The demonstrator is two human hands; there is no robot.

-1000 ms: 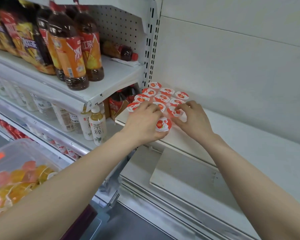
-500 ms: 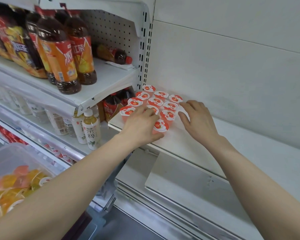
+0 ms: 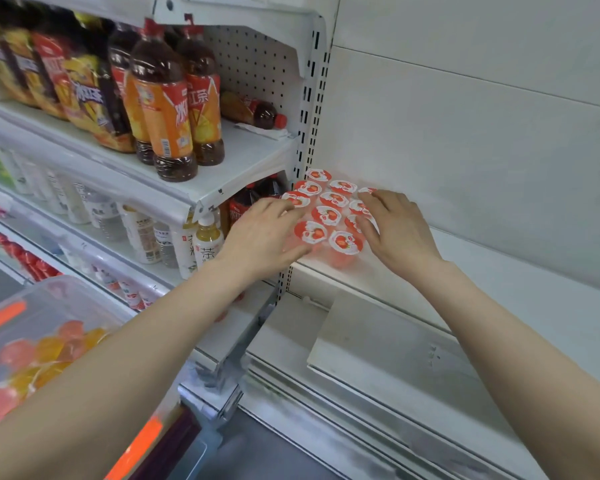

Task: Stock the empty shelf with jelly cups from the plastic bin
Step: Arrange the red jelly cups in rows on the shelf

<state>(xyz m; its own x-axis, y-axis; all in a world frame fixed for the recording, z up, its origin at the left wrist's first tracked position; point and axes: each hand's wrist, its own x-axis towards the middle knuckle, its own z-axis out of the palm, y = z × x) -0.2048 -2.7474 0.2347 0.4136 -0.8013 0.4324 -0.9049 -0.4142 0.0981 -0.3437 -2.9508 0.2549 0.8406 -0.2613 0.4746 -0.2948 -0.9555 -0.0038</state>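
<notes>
Several jelly cups [image 3: 327,212] with red-and-white strawberry lids stand packed in rows at the left end of the white shelf [image 3: 499,271]. My left hand [image 3: 264,233] lies against the left side of the cluster, fingers straight and touching the front-left cup [image 3: 310,233]. On the right side my right hand [image 3: 395,226] rests with spread fingers on the right-hand cups. The front-right cup [image 3: 346,243] stands between the two hands. At the lower left is the clear plastic bin [image 3: 49,306], with orange and pink jelly cups [image 3: 39,355] inside.
Left of the slotted upright [image 3: 307,109], the neighbouring shelves hold iced-tea bottles [image 3: 167,112] above and small drink bottles [image 3: 207,237] below. A white wall panel [image 3: 465,150] backs the shelf. Bare shelf surface runs to the right of the cups.
Both hands have drawn apart to the sides of the cluster. The front cup that my left hand held now stands on the shelf among the others.
</notes>
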